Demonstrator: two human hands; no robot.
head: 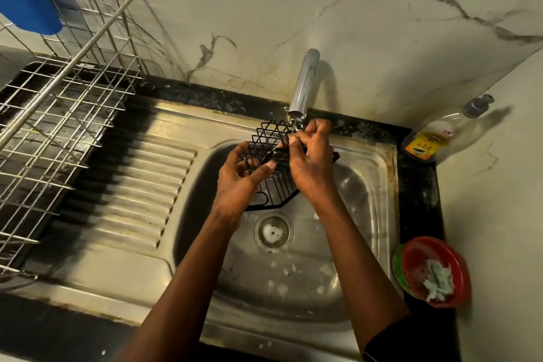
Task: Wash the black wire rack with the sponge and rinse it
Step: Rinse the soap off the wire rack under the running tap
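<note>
The right hand (pixel 308 161) pinches the upper edge of the black wire rack (pixel 273 194) in a narrow grip. The left hand (pixel 239 182) clasps it from below, thumb across the wires. The rack hangs tilted over the sink (pixel 355 214), just under the faucet (pixel 304 82) spout. Neither hand holds a sponge and suds lie at the drain (pixel 273 232), so scrubbing looks done and rinsing unfinished.

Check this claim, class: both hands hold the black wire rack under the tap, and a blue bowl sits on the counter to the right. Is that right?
No: the head view shows the bowl is red, not blue. The left hand and right hand do hold the black wire rack under the tap.
</note>
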